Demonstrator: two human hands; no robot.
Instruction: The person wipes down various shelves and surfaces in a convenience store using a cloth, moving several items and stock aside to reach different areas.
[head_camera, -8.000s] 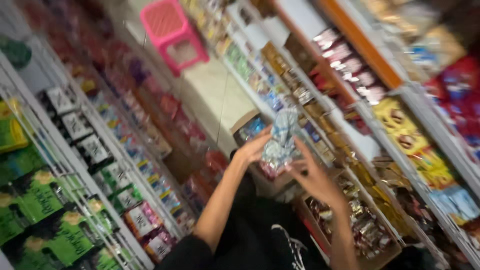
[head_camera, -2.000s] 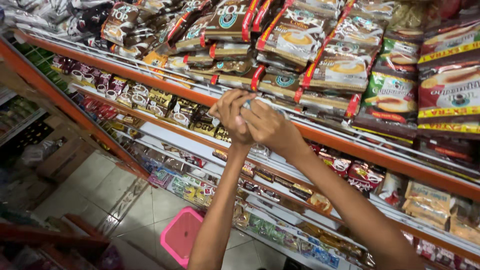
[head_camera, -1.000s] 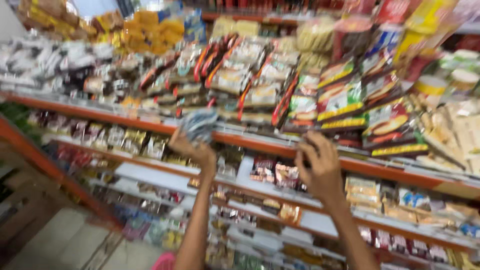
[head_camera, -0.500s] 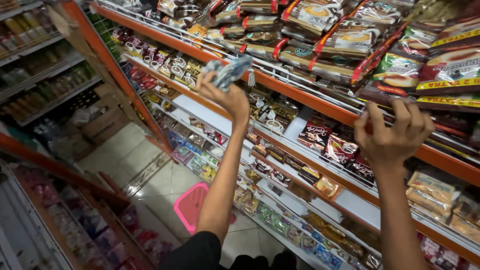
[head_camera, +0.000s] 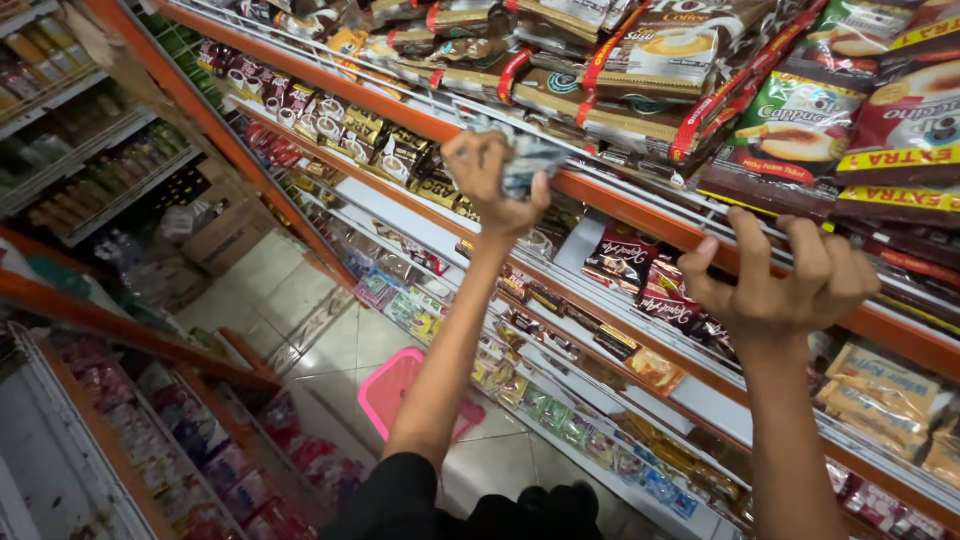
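Note:
My left hand (head_camera: 490, 180) is raised to the orange upper shelf (head_camera: 620, 205) and is closed around a small bundle of grey-blue sachets (head_camera: 530, 165). The bundle sits at the shelf's front rail, just below rows of coffee sachet packs (head_camera: 640, 60). My right hand (head_camera: 790, 280) is further right, fingers spread and curled, touching the shelf edge below green and red coffee packs (head_camera: 800, 130). It holds nothing.
Lower shelves hold dark snack packets (head_camera: 620, 260) and small boxes. A pink plastic basket (head_camera: 400, 390) stands on the tiled floor (head_camera: 290, 300) below my left arm. Another shelving unit (head_camera: 130, 430) runs along the left of the narrow aisle.
My left hand has brought the sachet bundle right and down to the shelf rail. Both hands were together on it two seconds ago; my right hand now rests apart at the shelf edge.

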